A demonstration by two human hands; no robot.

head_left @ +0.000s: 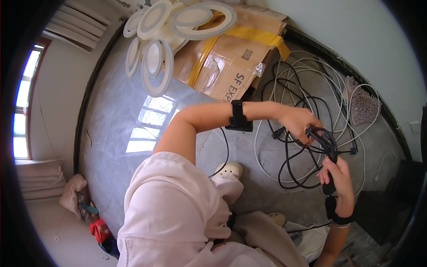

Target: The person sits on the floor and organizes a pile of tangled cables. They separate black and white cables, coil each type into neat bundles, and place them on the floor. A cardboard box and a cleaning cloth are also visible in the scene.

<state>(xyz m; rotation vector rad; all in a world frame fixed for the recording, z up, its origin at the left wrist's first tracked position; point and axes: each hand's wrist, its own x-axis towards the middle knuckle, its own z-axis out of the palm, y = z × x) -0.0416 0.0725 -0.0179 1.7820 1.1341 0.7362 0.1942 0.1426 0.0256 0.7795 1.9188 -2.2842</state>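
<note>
My left hand (pixel 300 124) reaches across from the left, its fingers closed round the upper part of a gathered bundle of black cables (pixel 328 141). Just below, my right hand (pixel 338 176) grips the lower end of the same bundle, thumb and fingers wrapped round it. A dark block-like piece (pixel 328 188) hangs under the right hand; its kind is unclear. Loose loops of black cable (pixel 289 167) spread on the floor beneath both hands, with a black plug (pixel 279 132) among them. A blue connector (pixel 352 151) shows right of the bundle.
White cable (pixel 365 153) coils widely over the grey floor. A taped cardboard box (pixel 227 62) and a lamp with ring-shaped shades (pixel 192 17) stand ahead. A shaggy greyish cloth (pixel 362 104) lies by the right wall. A black box (pixel 373 213) is at lower right.
</note>
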